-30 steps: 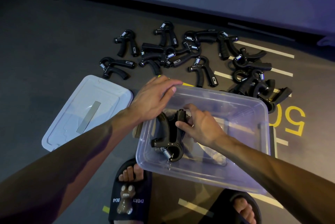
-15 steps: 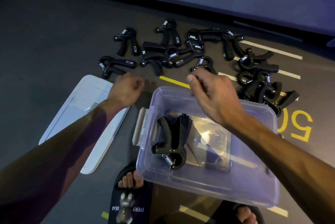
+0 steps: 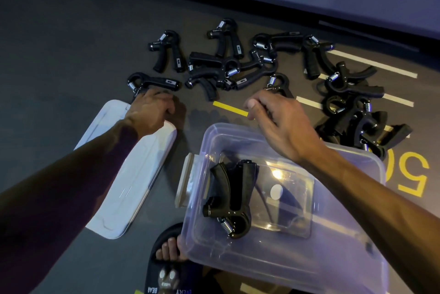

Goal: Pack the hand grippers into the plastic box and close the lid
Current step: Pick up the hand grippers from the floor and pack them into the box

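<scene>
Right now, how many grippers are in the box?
1: the gripper lies near the left wall of the box. Its handles look thick, so a second one may be hidden beneath it.

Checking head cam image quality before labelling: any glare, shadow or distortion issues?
Head view: dim light; bright glare spots on the clear plastic box floor; left forearm in deep shadow; white box lid reflects light; black hand grippers on the floor stay sharp; wide-angle bending at edges.

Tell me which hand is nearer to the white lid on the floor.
Left. The left hand reaches over the far end of the white lid, toward a hand gripper. The right hand is off to its right, above the plastic box.
</scene>
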